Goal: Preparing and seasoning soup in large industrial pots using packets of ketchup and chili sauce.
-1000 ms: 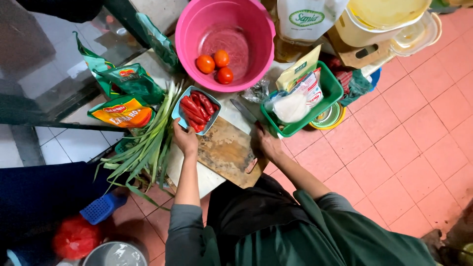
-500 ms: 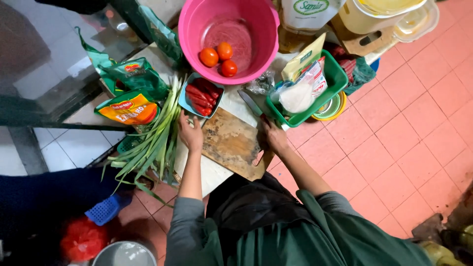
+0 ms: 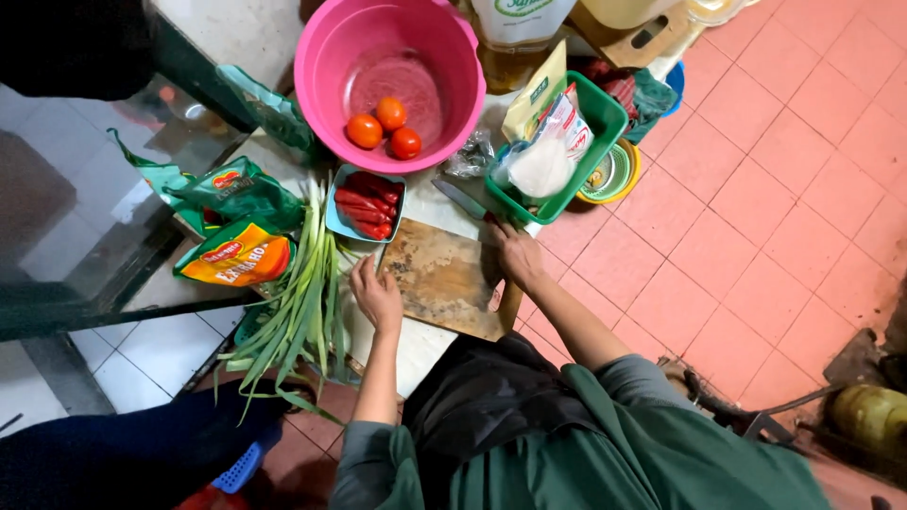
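My left hand point(image 3: 376, 295) rests at the left edge of the cutting board point(image 3: 444, 278), fingers curled loosely toward the leeks point(image 3: 300, 302) just beside it; I cannot tell whether it grips anything. My right hand point(image 3: 518, 255) sits at the board's right far corner, closed around the handle of a knife point(image 3: 463, 200) whose blade points away from me, toward the far side of the counter point(image 3: 397, 354). The board lies near the counter's near edge, bare on top. Beyond the board's far left corner stands a small blue tray point(image 3: 333, 210) of red chillies point(image 3: 368, 206), touching the leeks' pale ends. Further back a pink basin point(image 3: 321, 66) holds three tomatoes point(image 3: 385, 128). To the right of the knife a green basket point(image 3: 590, 156) carries a clear bag of white powder point(image 3: 540, 168) and other packets. At the counter's left edge lie an orange packet point(image 3: 236, 260) and a green packet point(image 3: 231, 189).
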